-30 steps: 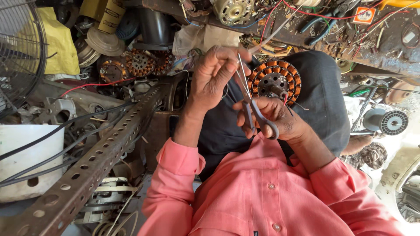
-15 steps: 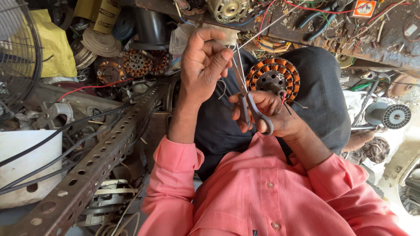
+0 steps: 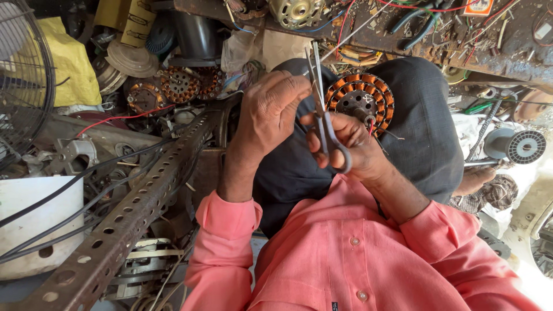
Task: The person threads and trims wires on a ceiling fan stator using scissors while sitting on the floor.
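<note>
My right hand grips a pair of grey metal scissors by the handle, with the slightly parted blades pointing away from me. My left hand is just left of the blades, fingertips pinched together against them; whatever thin thing it pinches is too small to make out. Behind both hands a round motor stator with copper-orange windings rests on my dark-trousered knee. A thin red lead hangs from the stator by my right hand.
A perforated steel angle bar runs diagonally at the left, with black cables over it. Also there: a fan grille, a yellow bag, a white tub and old stators. A wire spool lies right; a cluttered bench runs above.
My left hand has closed from raised, spread fingers into a pinch and come in against the scissor blades. My right hand has kept the scissors in nearly the same place.
</note>
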